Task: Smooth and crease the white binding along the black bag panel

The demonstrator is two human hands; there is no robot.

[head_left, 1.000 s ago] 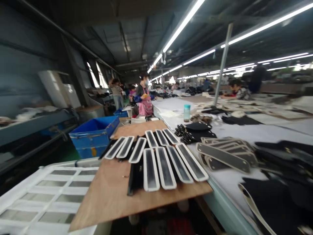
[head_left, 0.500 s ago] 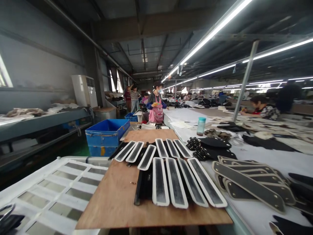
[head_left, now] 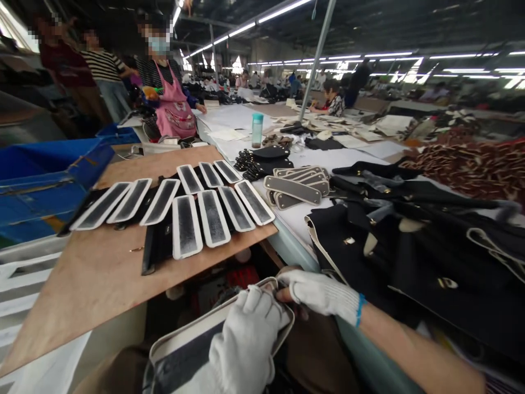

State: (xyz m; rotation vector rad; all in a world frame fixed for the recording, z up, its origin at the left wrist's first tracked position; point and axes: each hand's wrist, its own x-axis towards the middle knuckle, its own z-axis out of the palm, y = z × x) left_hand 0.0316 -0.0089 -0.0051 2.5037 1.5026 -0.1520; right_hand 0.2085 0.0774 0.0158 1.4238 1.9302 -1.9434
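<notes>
Both my hands wear white knit gloves and hold one long dark strap piece with a pale border low in front of me. My left hand is wrapped over its upper end. My right hand pinches the strap's rounded tip, the bare fingertips pressed on its edge. Just above lies a plywood board carrying two rows of several similar pale-bordered strap pieces. To the right, a heap of black bag panels with metal fittings covers the table.
A stack of grey-edged strap pieces and small black parts lie on the white table, beyond them a teal bottle. A blue crate stands left. A person in a pink apron and others work behind.
The view has tipped down and swung right. My two gloved hands and the strap piece they hold have come into view; earlier no hands showed.
</notes>
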